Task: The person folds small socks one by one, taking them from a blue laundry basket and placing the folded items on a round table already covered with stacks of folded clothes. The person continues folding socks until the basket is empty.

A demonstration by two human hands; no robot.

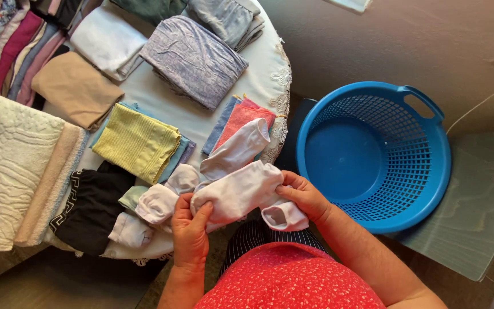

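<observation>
From the head camera, a round table (224,117) under a pale cloth with a lace edge filled the upper left, set against a beige wall (373,46). Folded laundry covered it: a cream textured towel (7,160), a tan folded cloth (75,88), a yellow cloth (135,143) lying on blue ones, a blue-grey patterned piece (192,57), a pink cloth (241,117) on a blue one, and a black garment with white trim (90,209). Small rolled white socks (158,203) sat just beside the black garment, near the table's edge.

The white sock pair (241,191) was held over that near edge, in front of the person's red spotted top. It looked soft and plain, one sock trailing up towards the pink cloth, a cuff opening hanging below on the right. The left hand (191,232) was closed around the pair's left end, fingers and thumb pinching the fabric. The right hand (304,197) gripped the right end, fingers curled into the cuff.

A round blue laundry basket (424,171) with perforated walls and a handle stood to the right on a pale green surface (475,217), showing only its bare blue bottom.
</observation>
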